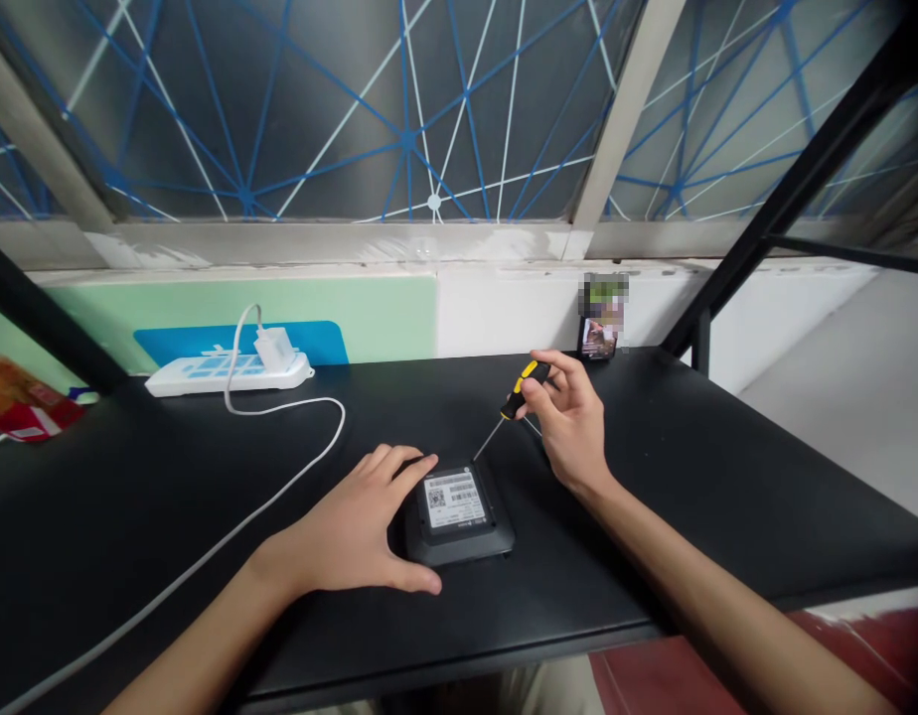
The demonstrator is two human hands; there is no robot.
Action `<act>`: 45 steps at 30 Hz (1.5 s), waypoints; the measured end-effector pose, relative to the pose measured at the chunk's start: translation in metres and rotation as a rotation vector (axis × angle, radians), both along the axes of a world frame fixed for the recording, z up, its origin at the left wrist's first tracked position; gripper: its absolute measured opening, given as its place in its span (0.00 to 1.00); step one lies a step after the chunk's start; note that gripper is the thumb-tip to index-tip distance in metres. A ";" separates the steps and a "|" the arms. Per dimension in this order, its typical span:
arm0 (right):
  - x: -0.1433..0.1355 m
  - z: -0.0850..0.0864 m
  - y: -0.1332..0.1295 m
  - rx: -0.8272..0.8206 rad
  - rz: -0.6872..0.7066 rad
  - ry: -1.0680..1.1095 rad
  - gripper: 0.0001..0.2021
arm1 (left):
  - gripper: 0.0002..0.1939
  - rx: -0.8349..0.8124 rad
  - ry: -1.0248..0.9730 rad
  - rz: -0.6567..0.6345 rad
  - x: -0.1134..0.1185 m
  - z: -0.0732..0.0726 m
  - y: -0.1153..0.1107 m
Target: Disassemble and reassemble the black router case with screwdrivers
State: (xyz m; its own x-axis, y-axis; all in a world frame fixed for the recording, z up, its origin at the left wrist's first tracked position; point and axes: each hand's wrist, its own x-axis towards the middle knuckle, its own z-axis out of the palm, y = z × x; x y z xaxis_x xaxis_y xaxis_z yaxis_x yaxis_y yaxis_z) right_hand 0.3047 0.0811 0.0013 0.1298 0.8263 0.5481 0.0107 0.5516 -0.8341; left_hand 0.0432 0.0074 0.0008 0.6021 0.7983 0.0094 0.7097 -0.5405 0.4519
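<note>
A dark grey square electronic device lies on the black desk, its white label with a QR code and barcodes facing up. My left hand holds it from the left, index finger at the far edge and thumb along the near side. Between the fingers of my right hand is a yellow-and-black screwdriver, slanted down to the left. Its tip meets the far edge of the device, close to the label's corner. Another thin metal rod pokes out below the right fingers; what it belongs to is hidden.
A white power strip with a plugged-in charger stands at the back left. The charger's white cable runs across the desk to the left. A phone leans on the wall, and a red packet lies far left.
</note>
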 end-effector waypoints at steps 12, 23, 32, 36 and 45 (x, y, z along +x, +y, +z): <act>-0.001 0.001 -0.004 -0.141 0.074 0.146 0.14 | 0.56 0.017 -0.018 -0.013 -0.002 -0.002 0.001; 0.000 -0.001 0.000 -0.085 -0.088 -0.011 0.19 | 0.55 0.010 0.005 -0.004 -0.001 0.001 0.000; -0.002 0.000 -0.004 -0.128 -0.004 0.033 0.16 | 0.55 0.008 0.025 0.002 -0.001 0.000 0.000; -0.003 0.000 -0.003 -0.122 -0.061 0.026 0.19 | 0.54 0.020 0.003 -0.004 -0.002 -0.001 0.000; 0.000 0.000 -0.001 -0.140 -0.048 0.030 0.17 | 0.55 0.022 0.037 -0.015 0.001 0.003 0.000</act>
State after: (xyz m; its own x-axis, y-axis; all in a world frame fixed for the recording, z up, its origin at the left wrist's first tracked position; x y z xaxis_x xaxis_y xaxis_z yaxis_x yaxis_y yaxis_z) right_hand 0.3049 0.0804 0.0010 0.1850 0.8870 0.4230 0.0082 0.4291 -0.9032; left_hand 0.0443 0.0077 0.0038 0.6143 0.7890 0.0041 0.7173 -0.5606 0.4137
